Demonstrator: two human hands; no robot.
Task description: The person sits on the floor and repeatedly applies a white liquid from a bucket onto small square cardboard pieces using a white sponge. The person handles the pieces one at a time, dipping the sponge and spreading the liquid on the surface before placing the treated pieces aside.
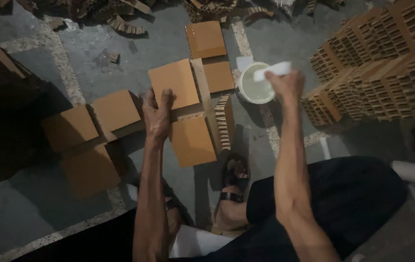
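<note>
Over the grey concrete floor (pixel 32 228) I note left hand (pixel 159 114) pressing flat on the square orange cardboard panel (pixel 173 83), right hand (pixel 285 83) gripping a white cloth (pixel 273 70) above the white round pot (pixel 253 87); I'd wipe evenly, panel pinned firmly.

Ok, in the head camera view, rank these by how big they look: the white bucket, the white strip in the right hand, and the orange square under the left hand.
1. Orange square under the left hand: largest.
2. White bucket: a little smaller; it sits at a similar distance, so this ranking is fair.
3. White strip held by the right hand: clearly smallest.
</note>
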